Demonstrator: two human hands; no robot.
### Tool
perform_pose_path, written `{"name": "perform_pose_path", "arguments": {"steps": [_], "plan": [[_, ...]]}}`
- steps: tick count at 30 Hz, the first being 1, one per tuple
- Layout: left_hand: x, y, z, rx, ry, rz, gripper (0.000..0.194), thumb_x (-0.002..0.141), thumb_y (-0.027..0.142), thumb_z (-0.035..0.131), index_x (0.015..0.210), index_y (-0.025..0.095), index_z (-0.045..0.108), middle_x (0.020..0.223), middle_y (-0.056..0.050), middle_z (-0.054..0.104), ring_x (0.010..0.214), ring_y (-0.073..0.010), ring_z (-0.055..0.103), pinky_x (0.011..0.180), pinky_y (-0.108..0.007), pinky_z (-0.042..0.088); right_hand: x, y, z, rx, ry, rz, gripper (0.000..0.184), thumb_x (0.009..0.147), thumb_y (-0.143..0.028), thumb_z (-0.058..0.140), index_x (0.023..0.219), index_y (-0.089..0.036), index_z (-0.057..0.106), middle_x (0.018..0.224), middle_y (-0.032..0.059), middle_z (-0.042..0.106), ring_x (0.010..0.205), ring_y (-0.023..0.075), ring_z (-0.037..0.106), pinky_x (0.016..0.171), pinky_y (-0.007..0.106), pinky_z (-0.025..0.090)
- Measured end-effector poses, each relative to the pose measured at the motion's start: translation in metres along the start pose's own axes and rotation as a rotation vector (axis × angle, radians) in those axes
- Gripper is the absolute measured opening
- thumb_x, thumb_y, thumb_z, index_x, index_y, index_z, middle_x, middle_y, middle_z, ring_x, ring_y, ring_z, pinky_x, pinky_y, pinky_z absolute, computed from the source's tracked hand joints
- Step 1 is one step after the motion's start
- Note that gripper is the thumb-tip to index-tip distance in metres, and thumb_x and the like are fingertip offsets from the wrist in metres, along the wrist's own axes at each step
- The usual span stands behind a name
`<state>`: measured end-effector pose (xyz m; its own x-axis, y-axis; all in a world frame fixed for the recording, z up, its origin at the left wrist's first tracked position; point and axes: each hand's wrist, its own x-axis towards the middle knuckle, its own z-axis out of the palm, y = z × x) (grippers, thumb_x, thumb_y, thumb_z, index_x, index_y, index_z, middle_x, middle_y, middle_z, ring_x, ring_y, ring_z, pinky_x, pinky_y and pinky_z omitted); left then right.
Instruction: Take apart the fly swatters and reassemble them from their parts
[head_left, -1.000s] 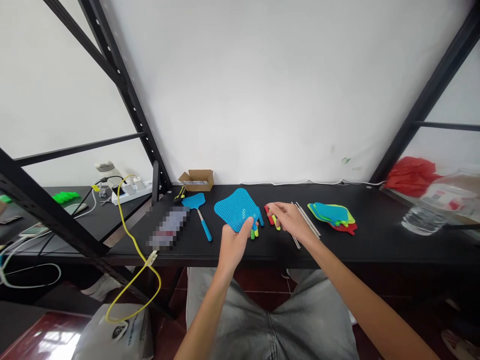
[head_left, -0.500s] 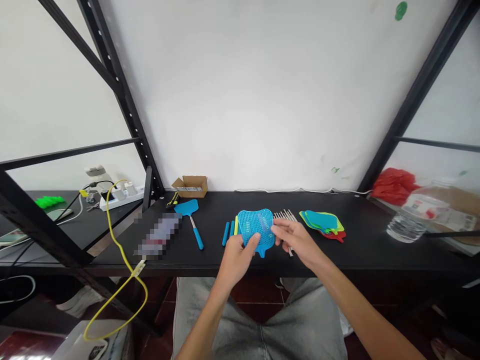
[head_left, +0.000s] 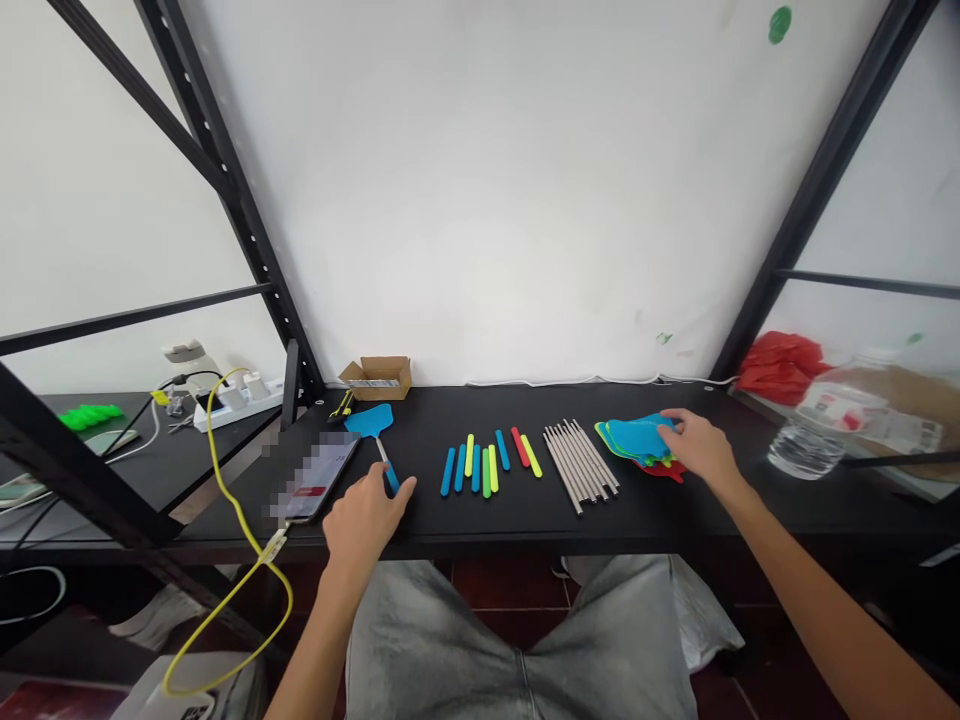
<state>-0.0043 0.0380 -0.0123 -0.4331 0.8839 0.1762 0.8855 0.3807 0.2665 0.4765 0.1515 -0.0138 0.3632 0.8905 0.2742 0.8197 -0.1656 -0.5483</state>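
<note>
Left hand (head_left: 365, 515) is spread, thumb out, around the handle of the blue swatter (head_left: 371, 421), lower left-of-center. Right hand (head_left: 699, 445)'s touching the swatter heads (head_left: 636, 438) piled at center-right, can't tell if it's pinching one tbh.

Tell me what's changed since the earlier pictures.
The left hand let go of the blue mesh piece and moved left, to the handle of the assembled blue swatter. The right hand moved right, to the stack of mesh pieces; its fingertips are at a blue one on top, apparently the piece held before, though its grip is unclear. The cardboard box and swatter stayed put.
</note>
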Motion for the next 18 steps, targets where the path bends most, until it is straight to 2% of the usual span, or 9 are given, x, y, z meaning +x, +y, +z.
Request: {"name": "perform_pose_path", "arguments": {"steps": [5, 9, 11, 13, 15, 16, 18], "plan": [[0.005, 0.015, 0.012, 0.082, -0.026, 0.036, 0.045, 0.092, 0.042, 0.042, 0.132, 0.025, 0.051, 0.105, -0.015, 0.07, 0.094, -0.0378, 0.065, 0.071, -0.041, 0.047, -0.013, 0.002, 0.012, -0.264, -0.096, -0.002, 0.044, 0.086, -0.045, 0.046, 0.12, -0.027, 0.066, 0.106, 0.0136, 0.068, 0.094, 0.0354, 0.064, 0.076, 0.044, 0.045], [0.004, 0.013, 0.009, 0.077, 0.007, 0.055, 0.041, 0.091, 0.029, 0.04, 0.131, 0.026, 0.051, 0.104, -0.013, 0.07, 0.089, -0.034, 0.066, 0.067, -0.035, 0.044, -0.018, -0.002, 0.004, -0.223, -0.034, -0.025, 0.048, 0.087, -0.053, 0.043, 0.118, -0.025, 0.067, 0.106, 0.0144, 0.065, 0.093, 0.0345, 0.064, 0.075, 0.043, 0.046], [-0.001, 0.013, 0.004, 0.032, 0.069, 0.076, 0.038, 0.092, 0.026, 0.039, 0.128, 0.025, 0.052, 0.102, -0.011, 0.07, 0.085, -0.0307, 0.066, 0.063, -0.03, 0.041, -0.025, -0.008, -0.004, -0.13, 0.071, -0.039, 0.046, 0.087, -0.053, 0.045, 0.115, -0.024, 0.068, 0.103, 0.0133, 0.065, 0.091, 0.0326, 0.063, 0.075, 0.043, 0.046], [-0.01, 0.02, -0.004, -0.043, 0.141, 0.103, 0.035, 0.092, 0.026, 0.04, 0.125, 0.025, 0.054, 0.094, -0.008, 0.07, 0.08, -0.0273, 0.065, 0.059, -0.027, 0.037, -0.037, -0.021, -0.012, 0.017, 0.182, -0.113, 0.041, 0.087, -0.05, 0.048, 0.108, -0.023, 0.071, 0.098, 0.0111, 0.067, 0.088, 0.0292, 0.063, 0.077, 0.041, 0.046], [-0.026, 0.035, -0.013, -0.155, 0.21, 0.147, 0.032, 0.093, 0.028, 0.042, 0.122, 0.024, 0.055, 0.085, -0.005, 0.069, 0.075, -0.0238, 0.064, 0.058, -0.026, 0.035, -0.056, -0.041, -0.016, 0.248, 0.202, -0.235, 0.037, 0.088, -0.048, 0.05, 0.101, -0.021, 0.072, 0.092, 0.0092, 0.068, 0.082, 0.0249, 0.063, 0.079, 0.039, 0.046], [-0.036, 0.046, -0.017, -0.232, 0.23, 0.196, 0.031, 0.094, 0.028, 0.043, 0.121, 0.024, 0.055, 0.082, -0.004, 0.068, 0.073, -0.0219, 0.063, 0.058, -0.025, 0.035, -0.068, -0.053, -0.016, 0.39, 0.13, -0.269, 0.038, 0.088, -0.049, 0.052, 0.099, -0.02, 0.073, 0.09, 0.0088, 0.069, 0.08, 0.0233, 0.063, 0.077, 0.037, 0.047], [-0.061, 0.073, -0.021, -0.402, 0.245, 0.327, 0.03, 0.096, 0.03, 0.041, 0.122, 0.023, 0.055, 0.079, -0.002, 0.066, 0.072, -0.0193, 0.063, 0.061, -0.025, 0.038, -0.093, -0.079, -0.011, 0.693, -0.111, -0.292, 0.043, 0.089, -0.054, 0.052, 0.104, -0.019, 0.072, 0.086, 0.0089, 0.069, 0.075, 0.0217, 0.062, 0.067, 0.033, 0.049]]}}
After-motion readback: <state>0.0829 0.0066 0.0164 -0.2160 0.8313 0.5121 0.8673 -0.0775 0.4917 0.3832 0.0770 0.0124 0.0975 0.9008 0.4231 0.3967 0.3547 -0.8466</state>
